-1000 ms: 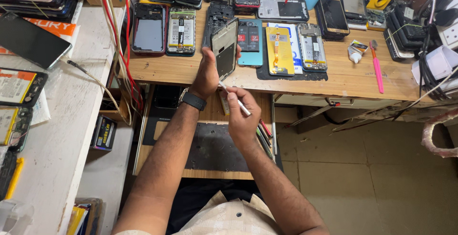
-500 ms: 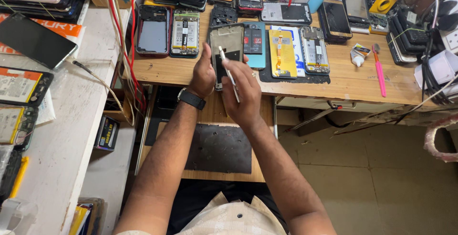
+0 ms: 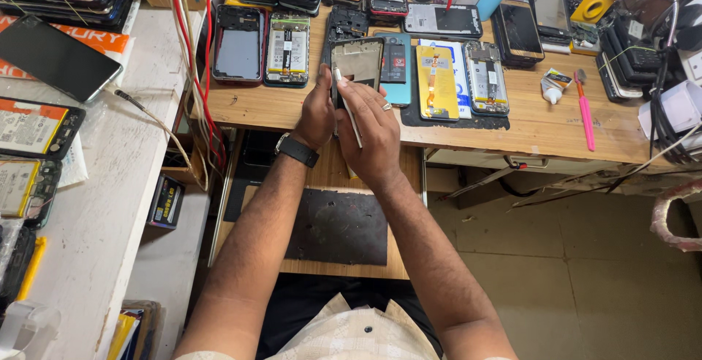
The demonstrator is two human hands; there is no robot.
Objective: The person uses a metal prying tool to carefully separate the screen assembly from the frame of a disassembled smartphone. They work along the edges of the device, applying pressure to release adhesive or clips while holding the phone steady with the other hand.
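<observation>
Raised since the earlier frame, the thin, light, easily bent phone frame (image 3: 356, 64) is gripped by its edge over the worktop (image 3: 512, 122) in the left hand (image 3: 319, 114), while a slim white tool (image 3: 347, 108) is pinched by the right hand (image 3: 371, 132).

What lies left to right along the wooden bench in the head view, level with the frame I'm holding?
Red-edged phone shell → opened phone with battery → phone frame in left hand → yellow display panel → opened silver phone → small white tube → pink tool.
</observation>
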